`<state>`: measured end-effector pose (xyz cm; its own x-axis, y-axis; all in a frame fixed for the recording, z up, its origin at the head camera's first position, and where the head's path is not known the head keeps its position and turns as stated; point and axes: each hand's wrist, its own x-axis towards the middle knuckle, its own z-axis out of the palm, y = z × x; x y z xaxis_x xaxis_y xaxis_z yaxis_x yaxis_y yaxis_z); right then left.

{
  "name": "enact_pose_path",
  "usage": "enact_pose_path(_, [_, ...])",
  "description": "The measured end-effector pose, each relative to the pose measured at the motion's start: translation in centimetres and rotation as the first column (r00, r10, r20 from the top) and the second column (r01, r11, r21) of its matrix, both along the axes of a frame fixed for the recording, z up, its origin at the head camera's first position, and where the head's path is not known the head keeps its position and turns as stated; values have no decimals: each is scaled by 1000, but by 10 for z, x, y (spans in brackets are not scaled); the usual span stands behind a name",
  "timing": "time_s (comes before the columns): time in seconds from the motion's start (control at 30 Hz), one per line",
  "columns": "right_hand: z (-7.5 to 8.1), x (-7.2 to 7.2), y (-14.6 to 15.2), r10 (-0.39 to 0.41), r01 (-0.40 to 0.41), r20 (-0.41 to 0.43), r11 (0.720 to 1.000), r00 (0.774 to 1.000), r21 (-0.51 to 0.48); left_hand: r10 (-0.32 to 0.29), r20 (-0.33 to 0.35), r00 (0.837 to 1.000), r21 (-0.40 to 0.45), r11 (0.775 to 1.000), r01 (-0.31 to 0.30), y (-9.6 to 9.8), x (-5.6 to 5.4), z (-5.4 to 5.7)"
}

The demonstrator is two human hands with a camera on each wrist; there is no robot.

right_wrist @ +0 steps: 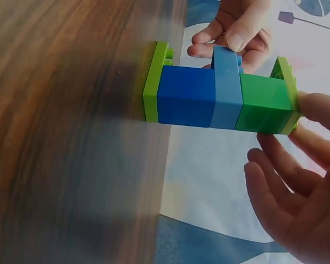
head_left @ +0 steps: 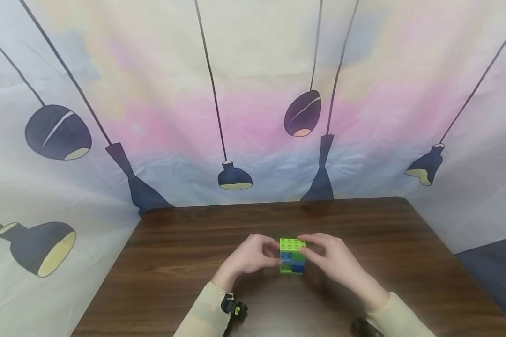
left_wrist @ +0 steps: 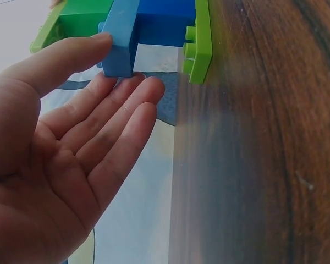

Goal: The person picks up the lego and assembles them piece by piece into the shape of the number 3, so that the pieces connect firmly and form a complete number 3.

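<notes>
A small stack of toy building bricks stands upright on the table, between the two hands. In the right wrist view its layers run from a lime base plate through a dark blue brick, a light blue plate and a green brick to a lime top plate. My left hand pinches the overhanging end of the light blue plate, thumb on the upper face and fingertips underneath. With thumb and fingers, my right hand holds the lime top plate at its right end.
The dark brown wooden table reaches back to a fabric backdrop printed with hanging lamps. A black wrist camera sits on the left sleeve, and another dark one is at the right cuff.
</notes>
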<state>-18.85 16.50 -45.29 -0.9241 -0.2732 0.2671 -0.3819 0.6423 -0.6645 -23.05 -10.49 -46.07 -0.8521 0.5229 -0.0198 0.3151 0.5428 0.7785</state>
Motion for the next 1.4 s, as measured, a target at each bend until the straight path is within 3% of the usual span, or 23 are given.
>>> enact_pose_path(0.13, [-5, -5, 10, 67, -61, 108, 997, 992, -52, 2, 11, 1000, -3, 1000, -2, 2, 0, 0])
enact_pose_path(0.27, [-10, -8, 17, 108, -107, 210, 994, 972, -17, 4, 16, 1000, -4, 1000, -4, 4, 2, 1])
enact_pose_path(0.53, [-17, -12, 16, 172, -170, 301, 985, 938, -31, 2, 13, 1000, 4, 1000, -2, 4, 1, 2])
enact_pose_path(1.4, [-19, -17, 14, 174, -154, 315, 984, 933, -87, 5, 29, 1000, 9, 1000, -5, 1, -3, -1])
